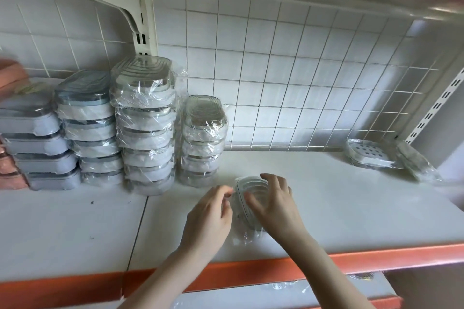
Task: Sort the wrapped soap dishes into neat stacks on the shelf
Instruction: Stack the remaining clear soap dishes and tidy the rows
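Observation:
A clear wrapped soap dish (247, 183) lies on the white shelf (339, 211) near its front edge, between my hands. My right hand (272, 204) curls over the dish's right side, thumb on its top. My left hand (209, 213) holds the dish's left edge with curled, blurred fingers. Just behind stands a short stack of clear wrapped dishes (203, 140). A taller clear stack (147, 128) is to its left, then a blue-lidded stack (88, 128) and a grey-blue stack (37, 143).
Two loose wrapped dishes (371, 154) lie at the shelf's back right corner near a slotted upright. A wire grid (301, 78) backs the shelf. Pink items (10, 78) sit at the far left. The orange shelf lip (276, 268) runs along the front, above a lower shelf.

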